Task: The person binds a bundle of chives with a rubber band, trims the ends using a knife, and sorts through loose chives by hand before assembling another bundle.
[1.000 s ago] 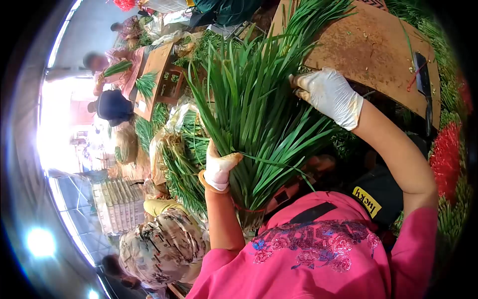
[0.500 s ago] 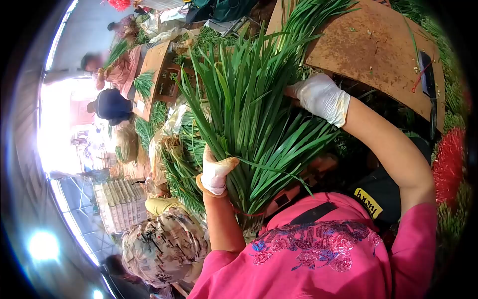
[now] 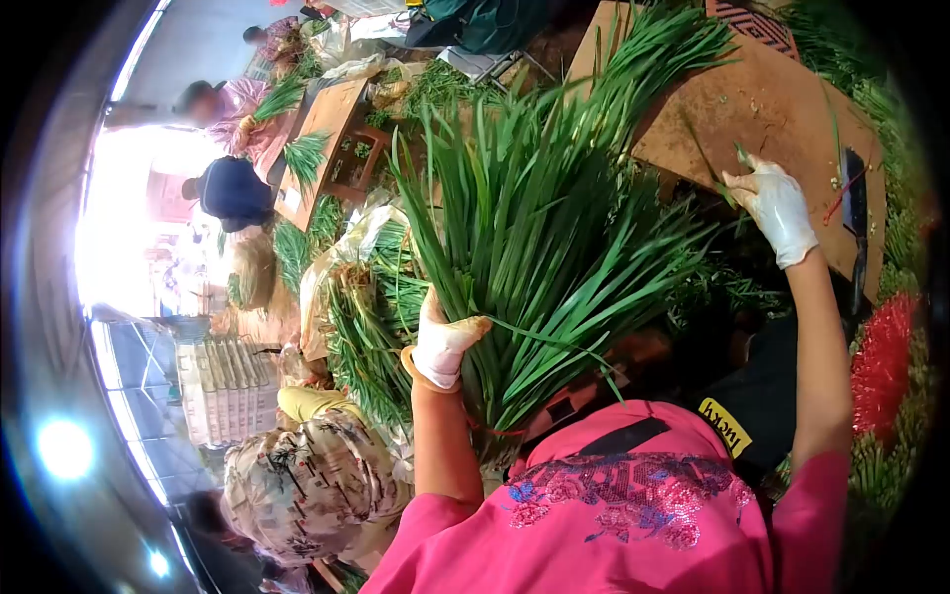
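The long-leaved green bunch (image 3: 524,228) fans out loosely.

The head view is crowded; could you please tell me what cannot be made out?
All in the head view:
Left hand: most fingers hidden behind the green bunch it holds.
Right hand: how many leaves it pinches, too small to tell.
Stalks at far right: cut off by the dark lens border.
Bright opening: washed out by glare.

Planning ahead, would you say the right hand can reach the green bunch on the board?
Probably yes: mostly bare board separates that bunch from the right hand, which apparently holds a leaf.
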The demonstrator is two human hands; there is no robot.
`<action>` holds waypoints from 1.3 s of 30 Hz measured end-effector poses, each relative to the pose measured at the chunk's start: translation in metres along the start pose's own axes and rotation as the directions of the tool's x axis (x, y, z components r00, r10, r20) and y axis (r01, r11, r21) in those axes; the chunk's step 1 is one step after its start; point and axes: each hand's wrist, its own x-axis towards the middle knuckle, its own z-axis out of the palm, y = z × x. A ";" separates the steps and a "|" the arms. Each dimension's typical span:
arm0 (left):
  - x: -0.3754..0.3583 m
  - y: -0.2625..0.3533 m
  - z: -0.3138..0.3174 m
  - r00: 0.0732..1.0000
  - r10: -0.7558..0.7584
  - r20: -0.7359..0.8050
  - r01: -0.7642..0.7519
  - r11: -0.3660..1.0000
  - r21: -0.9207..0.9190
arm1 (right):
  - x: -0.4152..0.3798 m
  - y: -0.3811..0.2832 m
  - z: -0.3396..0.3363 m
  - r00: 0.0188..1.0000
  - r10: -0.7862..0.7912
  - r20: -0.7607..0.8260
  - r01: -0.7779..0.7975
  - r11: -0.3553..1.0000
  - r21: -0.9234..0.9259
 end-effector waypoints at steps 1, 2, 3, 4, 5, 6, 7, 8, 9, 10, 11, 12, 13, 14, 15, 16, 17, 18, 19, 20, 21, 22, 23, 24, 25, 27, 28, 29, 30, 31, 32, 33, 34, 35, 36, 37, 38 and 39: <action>0.000 0.001 0.004 1.000 0.014 0.017 -0.014 1.000 -0.011 | -0.002 -0.008 -0.014 0.995 0.061 -0.084 -0.048 0.988 0.149; -0.001 0.001 0.007 0.999 0.031 0.039 -0.030 0.999 -0.035 | 0.006 -0.027 -0.032 0.979 0.130 -0.158 -0.077 0.950 0.302; -0.003 0.001 0.010 0.997 0.046 0.060 -0.042 0.998 -0.056 | 0.014 -0.046 -0.053 0.966 0.176 -0.188 -0.086 0.909 0.407; -0.005 0.001 0.015 0.995 0.059 0.082 -0.053 0.996 -0.074 | 0.022 -0.061 -0.070 0.944 0.127 -0.303 0.018 0.901 0.434; -0.009 0.009 0.024 0.994 0.051 0.094 -0.047 0.998 -0.049 | 0.029 -0.076 -0.086 0.920 0.079 -0.383 0.126 0.867 0.482; -0.010 0.009 0.027 0.992 0.052 0.112 -0.049 0.998 -0.031 | 0.036 -0.093 -0.101 0.886 0.043 -0.461 0.231 0.823 0.519; -0.012 0.009 0.029 0.990 0.051 0.134 -0.050 0.999 -0.010 | 0.044 -0.108 -0.116 0.864 -0.041 -0.502 0.329 0.800 0.501; -0.013 0.009 0.032 0.986 0.050 0.159 -0.052 0.999 0.009 | 0.052 -0.123 -0.128 0.832 -0.123 -0.540 0.423 0.771 0.476; -0.015 0.007 0.034 0.984 0.062 0.167 -0.077 0.994 0.083 | 0.060 -0.136 -0.135 0.783 -0.259 -0.566 0.502 0.800 0.329; -0.017 0.008 0.037 0.982 0.062 0.178 -0.080 0.993 0.092 | 0.068 -0.146 -0.141 0.725 -0.394 -0.565 0.571 0.802 0.175; -0.020 0.010 0.041 0.980 0.063 0.188 -0.083 0.991 0.102 | 0.076 -0.154 -0.137 0.690 -0.454 -0.564 0.590 0.804 0.075; -0.022 0.012 0.045 0.979 0.064 0.195 -0.087 0.990 0.111 | 0.082 -0.162 -0.124 0.653 -0.515 -0.556 0.606 0.795 -0.025; -0.025 0.016 0.049 0.979 0.052 0.195 -0.076 0.990 0.119 | 0.087 -0.168 -0.111 0.651 -0.519 -0.553 0.614 0.789 -0.017; -0.026 0.017 0.051 0.978 0.062 0.197 -0.085 0.990 0.114 | 0.090 -0.175 -0.101 0.676 -0.543 -0.498 0.580 0.809 -0.095; -0.026 0.017 0.052 0.978 0.070 0.197 -0.093 0.990 0.108 | 0.088 -0.174 -0.098 0.657 -0.574 -0.489 0.655 0.755 -0.007; -0.027 0.017 0.051 0.978 0.078 0.196 -0.099 0.990 0.102 | 0.086 -0.171 -0.097 0.634 -0.605 -0.481 0.720 0.689 0.083; -0.024 0.008 0.043 0.977 0.087 0.194 -0.110 0.988 0.112 | 0.093 -0.164 -0.101 0.631 -0.504 -0.590 0.762 0.542 0.353; -0.024 0.009 0.041 0.977 0.077 0.199 -0.098 0.991 0.095 | 0.092 -0.159 -0.113 0.738 -0.255 -0.625 0.617 0.631 0.471; -0.024 0.012 0.039 0.977 0.065 0.202 -0.082 0.993 0.079 | 0.100 -0.143 -0.113 0.878 0.033 -0.478 0.422 0.420 0.803; -0.024 0.013 0.037 0.977 0.051 0.206 -0.065 0.996 0.065 | 0.102 -0.124 -0.123 0.896 0.163 -0.413 0.407 0.072 0.911; -0.023 0.012 0.035 0.979 0.049 0.197 -0.058 0.997 0.044 | 0.094 -0.105 -0.131 0.877 0.223 -0.425 0.309 0.415 0.856; -0.022 0.010 0.032 0.982 0.064 0.177 -0.070 0.997 0.026 | 0.093 -0.071 -0.120 0.918 0.113 -0.381 0.309 0.401 0.862; -0.021 0.008 0.030 0.984 0.077 0.160 -0.080 0.997 0.008 | 0.084 -0.049 -0.114 0.959 -0.002 -0.285 0.255 0.455 0.853; -0.019 0.006 0.029 0.985 0.090 0.144 -0.089 0.996 -0.013 | 0.077 -0.040 -0.117 0.976 -0.118 -0.182 0.216 0.516 0.829; -0.017 0.007 0.025 0.984 0.101 0.144 -0.107 0.994 0.038 | 0.052 -0.042 -0.113 0.977 0.017 -0.212 0.115 0.796 0.594; -0.015 0.007 0.013 0.992 0.083 0.099 -0.080 0.996 -0.032 | 0.014 -0.048 -0.109 0.946 0.105 -0.306 -0.013 0.957 0.288; -0.013 0.008 0.006 0.991 0.101 0.085 -0.094 0.992 -0.085 | -0.006 -0.038 -0.095 0.939 0.083 -0.334 0.017 0.958 0.287; -0.013 0.021 0.005 0.987 0.152 0.058 -0.146 0.986 -0.084 | -0.031 -0.028 -0.075 0.970 0.192 -0.151 -0.099 0.874 0.475; -0.018 0.038 0.007 0.988 0.155 0.004 -0.153 0.983 -0.102 | -0.054 -0.025 -0.063 0.964 0.260 0.050 -0.233 0.746 0.624; -0.016 0.048 -0.001 0.981 0.195 -0.017 -0.195 0.978 -0.078 | -0.068 -0.038 -0.074 0.890 0.263 0.373 -0.412 0.816 0.406; -0.013 0.060 -0.010 0.970 0.240 -0.036 -0.242 0.969 -0.052 | -0.095 -0.002 -0.010 0.854 -0.129 0.505 -0.022 0.959 0.282; -0.008 0.068 -0.017 0.951 0.271 -0.146 -0.274 0.962 -0.001 | -0.096 -0.044 -0.042 0.737 -0.090 0.670 -0.055 0.980 0.191; -0.009 0.093 -0.002 0.920 0.330 -0.212 -0.335 0.942 0.015 | -0.112 -0.053 -0.029 0.776 -0.199 0.598 -0.093 0.902 0.421; -0.006 0.110 -0.004 0.913 0.335 -0.234 -0.343 0.939 0.007 | -0.103 -0.088 -0.050 0.712 -0.126 0.691 -0.244 0.878 0.412; -0.004 0.127 -0.006 0.906 0.340 -0.254 -0.352 0.936 -0.003 | -0.093 -0.105 -0.049 0.692 -0.183 0.699 -0.253 0.845 0.471; -0.004 0.140 0.010 0.845 0.489 -0.217 -0.528 0.826 -0.197 | -0.079 -0.119 -0.052 0.753 -0.285 0.593 -0.178 0.779 0.601; -0.003 0.151 0.017 0.828 0.524 -0.200 -0.561 0.771 -0.302 | -0.065 -0.134 -0.063 0.847 -0.260 0.463 -0.172 0.690 0.703; -0.002 0.163 0.023 0.808 0.561 -0.182 -0.581 0.706 -0.404 | -0.046 -0.143 -0.073 0.900 -0.238 0.364 -0.152 0.612 0.776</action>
